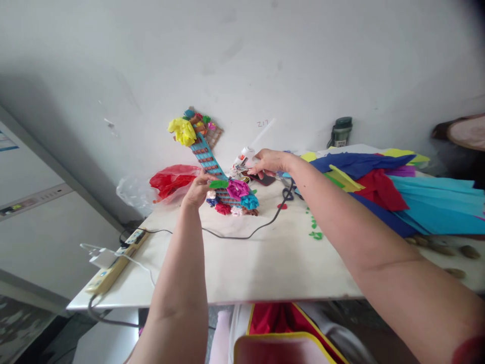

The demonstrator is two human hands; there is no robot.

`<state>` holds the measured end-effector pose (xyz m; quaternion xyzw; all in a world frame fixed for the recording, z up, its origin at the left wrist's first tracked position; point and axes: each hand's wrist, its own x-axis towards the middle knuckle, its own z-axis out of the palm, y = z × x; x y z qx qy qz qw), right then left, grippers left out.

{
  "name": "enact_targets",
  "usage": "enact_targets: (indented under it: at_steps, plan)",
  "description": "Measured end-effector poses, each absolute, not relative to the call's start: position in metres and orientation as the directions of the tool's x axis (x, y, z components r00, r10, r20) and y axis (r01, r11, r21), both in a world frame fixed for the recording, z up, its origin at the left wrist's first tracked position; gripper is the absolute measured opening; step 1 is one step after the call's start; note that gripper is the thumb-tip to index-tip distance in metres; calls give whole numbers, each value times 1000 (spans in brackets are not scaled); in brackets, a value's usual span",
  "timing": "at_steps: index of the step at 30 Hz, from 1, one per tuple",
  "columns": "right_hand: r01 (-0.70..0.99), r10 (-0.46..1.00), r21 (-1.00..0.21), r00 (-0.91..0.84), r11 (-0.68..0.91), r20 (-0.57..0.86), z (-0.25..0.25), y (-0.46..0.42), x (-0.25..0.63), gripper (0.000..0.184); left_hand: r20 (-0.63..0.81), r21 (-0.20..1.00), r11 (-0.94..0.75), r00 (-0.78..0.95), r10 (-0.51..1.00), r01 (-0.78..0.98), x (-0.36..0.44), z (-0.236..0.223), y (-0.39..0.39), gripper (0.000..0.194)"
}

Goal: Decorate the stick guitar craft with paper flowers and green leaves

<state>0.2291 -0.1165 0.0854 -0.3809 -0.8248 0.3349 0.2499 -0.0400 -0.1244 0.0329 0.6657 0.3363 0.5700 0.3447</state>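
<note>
My left hand (197, 189) grips a woven craft piece (206, 155) by its side, fingers closed on its edge. Blue and brown strips make up the piece, which stands tilted on the table. A large yellow paper flower (182, 131) tops it. Pink (238, 189), blue (250, 202) and red paper flowers sit around its lower end, with a green paper leaf (219, 184) near my fingers. Just right of it, my right hand (270, 162) is closed on a white glue gun (248, 155). A long clear glue stick (264, 132) sticks up from the gun; the grip is partly hidden.
Coloured paper sheets (435, 194) pile up at right, with a dark bottle (341, 132) behind. A black cord (231, 237) crosses the table to a power strip (117, 265). Scissors (288, 194), a phone (261, 178), green scraps (315, 235) and a red plastic bag (174, 182) lie around.
</note>
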Motion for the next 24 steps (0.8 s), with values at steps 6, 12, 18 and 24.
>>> enact_targets:
  at_steps: [6, 12, 18, 24]
  plan:
    - [469, 795, -737, -588, 486, 150, 85, -115, 229, 28, 543, 832, -552, 123, 831, 58, -41, 32, -123, 16]
    - [480, 802, -735, -579, 479, 145, 87, -115, 228, 28, 515, 851, -523, 129, 848, 43, -44, 31, -121, 16]
    - [484, 816, -742, -559, 464, 145, 87, -119, 226, 26, 525, 845, -534, 140, 839, 35, -45, 31, -120, 19]
    - [537, 838, -709, -526, 457, 141, 86, -117, 226, 22, 525, 846, -533, 123, 842, 36, -41, 34, -125, 19]
